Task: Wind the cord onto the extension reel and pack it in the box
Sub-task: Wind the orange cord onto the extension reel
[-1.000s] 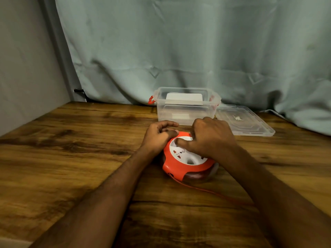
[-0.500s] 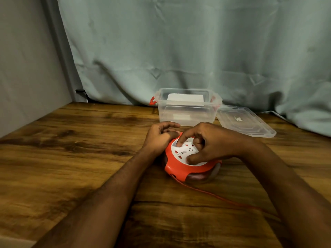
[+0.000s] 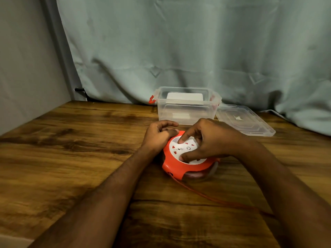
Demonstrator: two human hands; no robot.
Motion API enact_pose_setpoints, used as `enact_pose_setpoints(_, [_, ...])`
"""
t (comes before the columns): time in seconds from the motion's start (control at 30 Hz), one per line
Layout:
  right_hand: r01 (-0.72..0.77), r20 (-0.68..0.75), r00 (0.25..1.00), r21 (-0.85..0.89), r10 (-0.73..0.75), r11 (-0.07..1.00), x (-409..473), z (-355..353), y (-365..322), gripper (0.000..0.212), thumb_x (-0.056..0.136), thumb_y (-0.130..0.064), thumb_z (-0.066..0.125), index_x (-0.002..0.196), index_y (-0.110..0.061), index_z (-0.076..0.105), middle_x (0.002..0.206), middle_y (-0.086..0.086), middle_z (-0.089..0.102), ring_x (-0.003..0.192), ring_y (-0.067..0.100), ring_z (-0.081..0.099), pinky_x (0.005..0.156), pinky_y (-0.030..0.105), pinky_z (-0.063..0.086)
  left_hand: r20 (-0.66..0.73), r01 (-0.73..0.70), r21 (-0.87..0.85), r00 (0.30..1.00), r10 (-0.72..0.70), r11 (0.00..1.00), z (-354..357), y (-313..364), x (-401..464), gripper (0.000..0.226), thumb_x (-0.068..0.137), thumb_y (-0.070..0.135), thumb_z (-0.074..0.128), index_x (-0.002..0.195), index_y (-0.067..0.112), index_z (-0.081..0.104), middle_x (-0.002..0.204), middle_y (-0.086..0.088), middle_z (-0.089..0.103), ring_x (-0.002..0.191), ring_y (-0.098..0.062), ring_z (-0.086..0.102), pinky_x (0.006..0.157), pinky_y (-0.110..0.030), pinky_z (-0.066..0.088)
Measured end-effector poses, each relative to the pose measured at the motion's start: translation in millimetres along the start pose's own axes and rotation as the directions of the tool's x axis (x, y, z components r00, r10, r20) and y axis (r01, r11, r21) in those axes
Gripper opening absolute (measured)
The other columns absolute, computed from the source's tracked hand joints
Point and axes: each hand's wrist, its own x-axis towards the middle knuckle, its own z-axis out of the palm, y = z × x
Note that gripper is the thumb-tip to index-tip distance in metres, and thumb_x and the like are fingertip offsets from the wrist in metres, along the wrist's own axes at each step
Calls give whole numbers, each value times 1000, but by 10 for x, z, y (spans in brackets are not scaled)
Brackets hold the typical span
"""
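An orange extension reel point(image 3: 172, 162) with a white socket face lies flat on the wooden table point(image 3: 71, 149). My left hand point(image 3: 158, 136) grips the reel's left rim, fingers curled. Over the white centre disc sits my right hand point(image 3: 208, 140), with forefinger and thumb pressed on the disc. A thin orange cord point(image 3: 202, 193) runs from the reel's front toward the lower right and passes under my right forearm. Behind the reel stands the clear plastic box point(image 3: 186, 106) with red latches, open at the top.
The box's clear lid point(image 3: 245, 120) lies flat to the right of the box. A pale green curtain point(image 3: 179, 51) hangs along the back edge of the table. A grey wall point(image 3: 26, 59) closes the left side.
My right hand has turned on the white disc, from covering it palm down to forefinger and thumb spread across it. The cord now lies a little differently. My left hand stays on the rim.
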Motion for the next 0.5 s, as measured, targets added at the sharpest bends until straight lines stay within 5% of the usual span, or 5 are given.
enact_pose_setpoints(0.3, [-117,-239,969,-210,65,971,93,182,-77,63,65,-89,55,86,-29,57,88,-8,59,84,16,57,70,33,38,13,-3,-5,1000,3,1000,-13,-15,4,24,88,2,67,111,5,71,96,-15,77,87,-28,75,71,-34,61])
enact_pose_setpoints(0.4, [-190,-277,954,-273,113,943,76,191,-115,64,74,-87,50,90,-25,49,87,-4,50,82,18,47,73,33,34,13,-6,-14,1000,6,1000,-8,-36,18,24,87,1,67,110,6,72,95,-15,77,86,-27,75,73,-34,60])
enact_pose_setpoints(0.5, [-251,-280,944,-268,174,930,90,196,-107,64,80,-83,47,100,-22,56,100,1,62,85,19,49,75,35,37,18,-12,1,1000,12,1000,-8,-21,2,23,88,1,66,109,7,72,94,-14,77,79,-22,74,70,-32,61])
